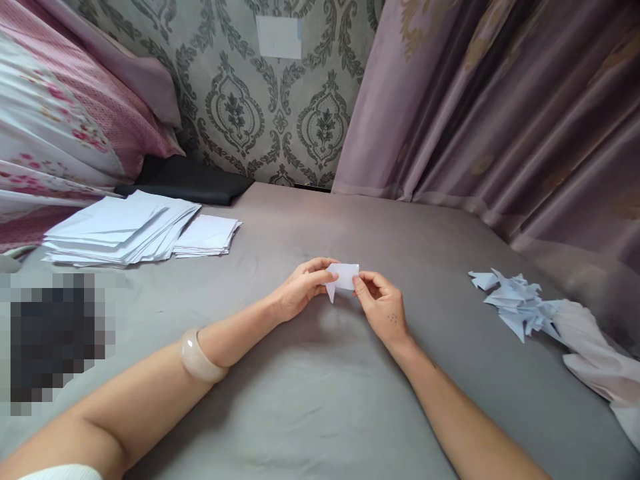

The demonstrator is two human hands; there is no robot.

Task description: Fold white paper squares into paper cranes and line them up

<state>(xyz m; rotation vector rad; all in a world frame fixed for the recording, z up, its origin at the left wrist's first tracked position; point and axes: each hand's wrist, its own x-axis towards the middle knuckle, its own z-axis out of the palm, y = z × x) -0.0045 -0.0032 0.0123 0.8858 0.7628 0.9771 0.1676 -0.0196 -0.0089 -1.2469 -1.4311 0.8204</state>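
Observation:
A small piece of folded white paper [345,276] is held up between my two hands, just above the grey sheet. One pointed flap of it hangs down at its left end. My left hand [306,285] pinches that left end, thumb on the near face and fingers behind. At the right edge, my right hand [383,301] grips the paper between thumb and fingers. A pale bangle [199,357] circles my left forearm. The paper's far side and some fingertips are hidden.
A tall stack of white paper [115,230] and a smaller stack [207,235] lie at the left on the grey sheet [320,400]. Several folded paper shapes [523,301] are heaped at the right beside a whitish cloth [595,347]. Purple curtains [475,100] hang behind.

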